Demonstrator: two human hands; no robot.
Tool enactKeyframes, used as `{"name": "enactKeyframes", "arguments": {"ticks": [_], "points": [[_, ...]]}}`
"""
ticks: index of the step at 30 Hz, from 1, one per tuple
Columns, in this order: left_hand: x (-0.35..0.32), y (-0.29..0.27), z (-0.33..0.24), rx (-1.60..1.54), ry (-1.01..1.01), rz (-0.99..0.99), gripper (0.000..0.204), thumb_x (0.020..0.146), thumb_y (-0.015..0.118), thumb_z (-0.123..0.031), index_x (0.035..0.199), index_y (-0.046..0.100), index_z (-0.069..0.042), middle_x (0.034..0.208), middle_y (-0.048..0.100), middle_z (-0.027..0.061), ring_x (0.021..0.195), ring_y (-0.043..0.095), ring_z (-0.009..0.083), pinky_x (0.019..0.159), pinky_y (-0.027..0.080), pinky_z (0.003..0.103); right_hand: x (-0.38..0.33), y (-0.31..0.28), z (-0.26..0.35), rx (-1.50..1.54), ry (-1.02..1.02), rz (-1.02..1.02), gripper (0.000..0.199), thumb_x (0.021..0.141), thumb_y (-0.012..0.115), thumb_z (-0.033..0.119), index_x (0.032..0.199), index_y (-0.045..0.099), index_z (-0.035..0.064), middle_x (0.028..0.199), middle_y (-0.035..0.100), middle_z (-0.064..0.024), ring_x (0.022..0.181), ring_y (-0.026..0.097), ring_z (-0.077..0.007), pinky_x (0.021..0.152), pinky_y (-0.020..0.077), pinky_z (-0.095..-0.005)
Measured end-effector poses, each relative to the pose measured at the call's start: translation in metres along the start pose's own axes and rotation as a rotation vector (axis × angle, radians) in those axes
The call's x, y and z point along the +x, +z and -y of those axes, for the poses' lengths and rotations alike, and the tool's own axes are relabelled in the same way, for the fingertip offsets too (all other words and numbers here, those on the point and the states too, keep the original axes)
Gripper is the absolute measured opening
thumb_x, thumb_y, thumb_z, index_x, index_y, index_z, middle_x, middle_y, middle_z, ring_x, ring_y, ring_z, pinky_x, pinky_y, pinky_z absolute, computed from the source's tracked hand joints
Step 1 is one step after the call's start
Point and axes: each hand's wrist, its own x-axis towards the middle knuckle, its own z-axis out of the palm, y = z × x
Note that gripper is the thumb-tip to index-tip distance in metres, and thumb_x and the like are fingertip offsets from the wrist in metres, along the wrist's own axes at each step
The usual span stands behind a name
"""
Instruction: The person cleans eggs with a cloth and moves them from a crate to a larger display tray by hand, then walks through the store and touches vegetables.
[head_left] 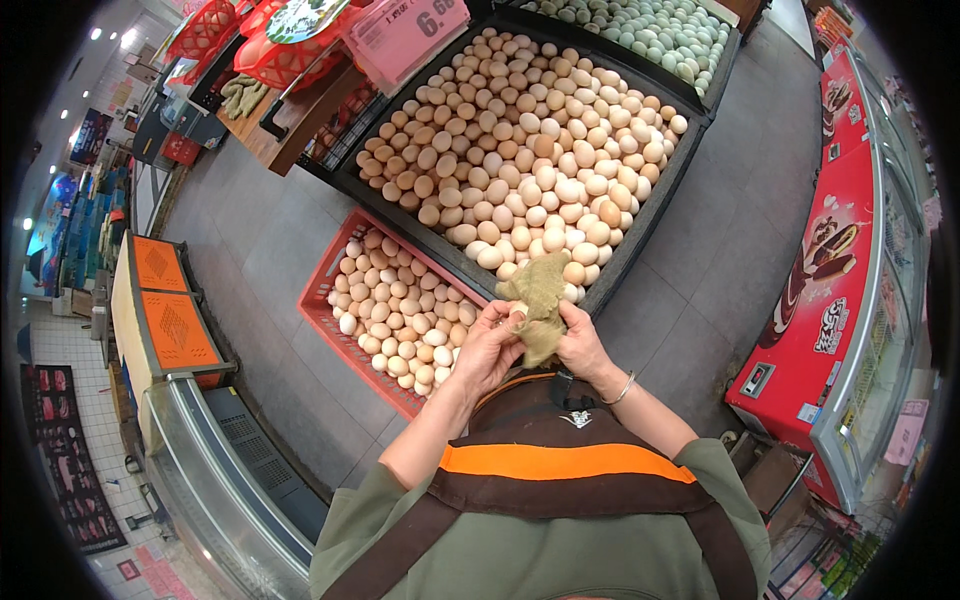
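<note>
In front of my body, both hands meet over a crumpled olive-tan cloth (pixel 541 296). My left hand (pixel 488 346) pinches a pale egg (pixel 517 309) against the cloth's left side; the fingers partly cover it. My right hand (pixel 583 343), with a bracelet on its wrist, grips the cloth from the right. Just beyond them lies a wide black bin (pixel 640 262) heaped with brown and cream eggs (pixel 530 140). To the left of my hands, a red plastic crate (pixel 322 290) holds many more eggs (pixel 400 310).
Pale greenish eggs (pixel 655 35) fill another bin at the far side. Red baskets (pixel 275 60) and a pink price sign (pixel 405 35) stand at the far left on a wooden counter (pixel 262 130). A red freezer (pixel 830 240) is to the right, a glass display case (pixel 215 480) to the left.
</note>
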Motion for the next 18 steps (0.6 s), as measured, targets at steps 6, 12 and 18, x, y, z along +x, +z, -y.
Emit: {"name": "enactKeyframes", "arguments": {"ticks": [6, 12, 18], "points": [[-0.004, 0.015, 0.009, 0.042, 0.037, -0.086, 0.007, 0.096, 0.059, -0.012, 0.101, 0.056, -0.009, 0.099, 0.063, 0.0028, 0.089, 0.065, 0.0118, 0.070, 0.059, 0.024, 0.007, -0.002, -0.006, 0.076, 0.046, -0.157, 0.024, 0.095, 0.058, 0.013, 0.114, 0.061, -0.0028, 0.098, 0.065, -0.0004, 0.087, 0.057, -0.0085, 0.078, 0.0489, -0.0253], [-0.004, 0.026, 0.016, 0.080, 0.220, -0.179, 0.008, 0.096, 0.058, -0.011, 0.103, 0.057, -0.006, 0.101, 0.064, 0.0037, 0.088, 0.063, 0.0074, 0.070, 0.054, 0.019, 0.005, 0.002, -0.012, 0.044, 0.005, -0.224, 0.024, 0.096, 0.059, 0.016, 0.109, 0.062, -0.0035, 0.094, 0.065, -0.0015, 0.084, 0.057, -0.0082, 0.075, 0.0493, -0.0253], [-0.009, 0.018, 0.016, 0.156, 0.097, -0.169, 0.007, 0.096, 0.060, -0.016, 0.101, 0.057, -0.011, 0.096, 0.062, -0.0024, 0.086, 0.061, 0.0082, 0.072, 0.053, 0.022, 0.000, -0.006, -0.013, -0.128, 0.014, -0.191, 0.026, 0.096, 0.059, 0.020, 0.106, 0.062, -0.0038, 0.092, 0.066, -0.0025, 0.080, 0.056, -0.0060, 0.069, 0.0477, -0.0240]]}}
